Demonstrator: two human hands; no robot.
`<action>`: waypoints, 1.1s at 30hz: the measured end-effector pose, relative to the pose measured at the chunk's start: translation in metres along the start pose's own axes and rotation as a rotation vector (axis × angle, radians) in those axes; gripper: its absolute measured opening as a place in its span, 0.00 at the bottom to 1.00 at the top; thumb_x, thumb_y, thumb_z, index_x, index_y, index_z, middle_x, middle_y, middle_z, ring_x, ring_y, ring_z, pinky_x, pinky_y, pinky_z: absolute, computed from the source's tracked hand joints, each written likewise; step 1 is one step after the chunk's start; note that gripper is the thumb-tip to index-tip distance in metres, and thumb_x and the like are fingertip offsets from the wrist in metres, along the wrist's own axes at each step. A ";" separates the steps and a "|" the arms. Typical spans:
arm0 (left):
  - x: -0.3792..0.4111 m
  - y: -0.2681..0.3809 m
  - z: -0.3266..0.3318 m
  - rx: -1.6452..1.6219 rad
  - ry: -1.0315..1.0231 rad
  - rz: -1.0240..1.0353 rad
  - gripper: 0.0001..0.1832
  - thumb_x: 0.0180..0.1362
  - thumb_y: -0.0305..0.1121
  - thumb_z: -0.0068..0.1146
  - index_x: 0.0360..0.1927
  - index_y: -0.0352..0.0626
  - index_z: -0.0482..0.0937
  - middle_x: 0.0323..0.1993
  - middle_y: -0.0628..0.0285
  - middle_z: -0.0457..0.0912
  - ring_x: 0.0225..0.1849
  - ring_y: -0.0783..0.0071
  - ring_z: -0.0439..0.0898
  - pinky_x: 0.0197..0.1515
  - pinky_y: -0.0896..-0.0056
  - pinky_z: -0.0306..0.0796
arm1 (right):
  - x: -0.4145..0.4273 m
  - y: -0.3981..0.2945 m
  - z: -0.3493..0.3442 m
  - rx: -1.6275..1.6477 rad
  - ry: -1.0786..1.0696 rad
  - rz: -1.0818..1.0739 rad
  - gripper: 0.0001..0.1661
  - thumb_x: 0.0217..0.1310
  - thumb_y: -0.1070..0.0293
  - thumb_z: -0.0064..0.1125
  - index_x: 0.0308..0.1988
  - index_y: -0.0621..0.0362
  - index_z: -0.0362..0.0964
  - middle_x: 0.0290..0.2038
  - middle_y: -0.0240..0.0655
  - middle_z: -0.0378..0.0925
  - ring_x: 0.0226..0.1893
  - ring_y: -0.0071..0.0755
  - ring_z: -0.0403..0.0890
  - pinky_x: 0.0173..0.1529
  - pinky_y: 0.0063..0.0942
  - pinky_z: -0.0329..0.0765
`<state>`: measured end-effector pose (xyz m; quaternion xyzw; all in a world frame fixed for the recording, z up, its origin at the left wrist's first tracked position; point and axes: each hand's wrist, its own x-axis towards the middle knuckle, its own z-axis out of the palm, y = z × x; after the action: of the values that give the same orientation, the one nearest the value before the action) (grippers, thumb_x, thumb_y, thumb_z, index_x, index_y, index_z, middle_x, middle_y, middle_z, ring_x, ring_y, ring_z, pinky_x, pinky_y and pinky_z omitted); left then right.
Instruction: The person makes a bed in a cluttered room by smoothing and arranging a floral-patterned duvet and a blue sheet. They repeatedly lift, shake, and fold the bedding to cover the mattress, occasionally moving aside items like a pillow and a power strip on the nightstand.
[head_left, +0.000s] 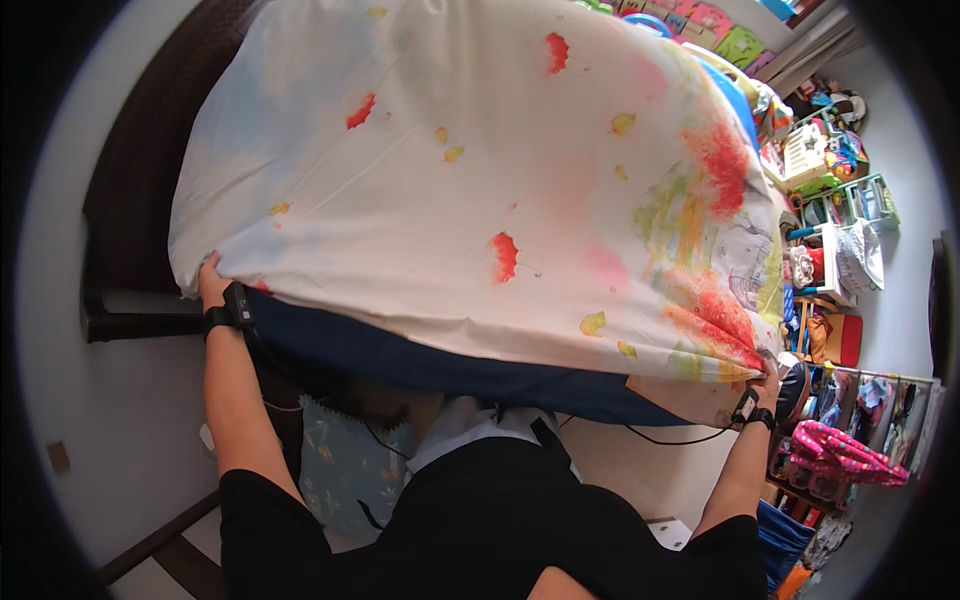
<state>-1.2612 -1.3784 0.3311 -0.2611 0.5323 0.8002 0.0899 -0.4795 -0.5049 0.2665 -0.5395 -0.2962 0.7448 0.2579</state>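
Observation:
A white bed sheet (442, 217) printed with red umbrellas, yellow leaves and painted trees spreads across the bed before me. My left hand (212, 281) grips its near left corner beside the dark headboard, fingers mostly hidden under the cloth. At the near right corner, my right hand (766, 382) pinches the bunched edge, and folds run from it into the sheet. Below the sheet's near edge shows the dark blue side of the mattress (450, 375). Each wrist wears a strapped black device, and a cable trails from the right one.
A dark headboard (142, 165) stands against the left wall. Near my legs is a blue-green patterned cushion (352, 465). Along the right wall are toy shelves (817, 195) and a clothes rack (877, 375) with a pink polka-dot garment (844, 454). Foam panels (705, 26) lie beyond the bed.

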 end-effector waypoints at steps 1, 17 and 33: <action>0.015 -0.031 0.012 0.013 0.041 -0.029 0.22 0.63 0.40 0.54 0.52 0.31 0.73 0.50 0.53 0.76 0.49 0.59 0.77 0.54 0.61 0.70 | 0.007 -0.016 -0.030 0.001 0.033 -0.003 0.17 0.64 0.65 0.52 0.50 0.62 0.70 0.47 0.45 0.78 0.47 0.45 0.79 0.55 0.43 0.74; -0.019 -0.028 0.107 0.934 0.391 0.515 0.23 0.55 0.15 0.40 0.46 0.42 0.84 0.47 0.53 0.82 0.45 0.68 0.79 0.50 0.73 0.71 | 0.051 -0.012 -0.091 -0.468 0.453 0.165 0.43 0.51 0.86 0.43 0.65 0.43 0.46 0.26 0.37 0.70 0.18 0.26 0.73 0.17 0.20 0.71; -0.037 -0.038 0.024 1.561 0.457 0.460 0.43 0.47 0.24 0.60 0.69 0.34 0.56 0.63 0.49 0.67 0.61 0.62 0.68 0.61 0.69 0.62 | 0.062 0.164 0.076 -0.550 0.602 0.715 0.38 0.54 0.50 0.65 0.57 0.56 0.59 0.49 0.49 0.66 0.33 0.58 0.78 0.37 0.54 0.82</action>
<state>-1.2217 -1.3361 0.3266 -0.1647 0.9774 0.1287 -0.0305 -0.5808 -0.5872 0.1266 -0.8438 -0.1910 0.4936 -0.0888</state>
